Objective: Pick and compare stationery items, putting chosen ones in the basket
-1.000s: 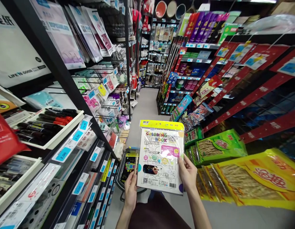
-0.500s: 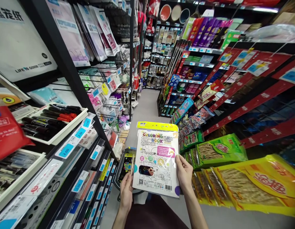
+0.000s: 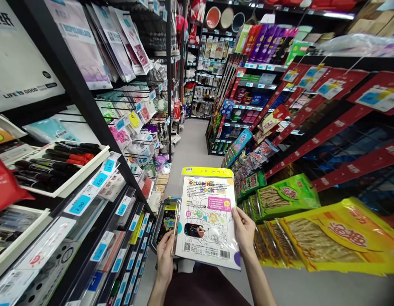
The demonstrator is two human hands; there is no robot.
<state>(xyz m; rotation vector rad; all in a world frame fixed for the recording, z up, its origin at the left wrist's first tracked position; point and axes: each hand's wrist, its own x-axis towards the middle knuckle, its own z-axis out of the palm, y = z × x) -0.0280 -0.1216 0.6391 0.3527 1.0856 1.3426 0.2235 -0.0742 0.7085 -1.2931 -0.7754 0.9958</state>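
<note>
A coloring book [image 3: 205,221] in a clear plastic sleeve with a yellow header is held up in front of me, its printed side facing me. My left hand [image 3: 165,254] grips its lower left edge, fingers curled at the side. On the right edge, my right hand [image 3: 244,227] pinches the sleeve, thumb in front and the other fingers partly hidden behind. Below and left of the book is a dark shopping basket [image 3: 154,231], partly covered. Inside it shows a black package with a colourful print [image 3: 169,220].
On the left, a shelf holds trays of marker pens [image 3: 44,170] above rows of price labels. Yellow snack packs [image 3: 337,240] and green snack packs [image 3: 284,196] hang out on the right. A grey floor aisle [image 3: 195,142] runs ahead between the racks.
The book sits slightly lower and is turned a little in my hands, and its glare has shifted. Shelves have slid slightly left in view. Both hands keep their hold.
</note>
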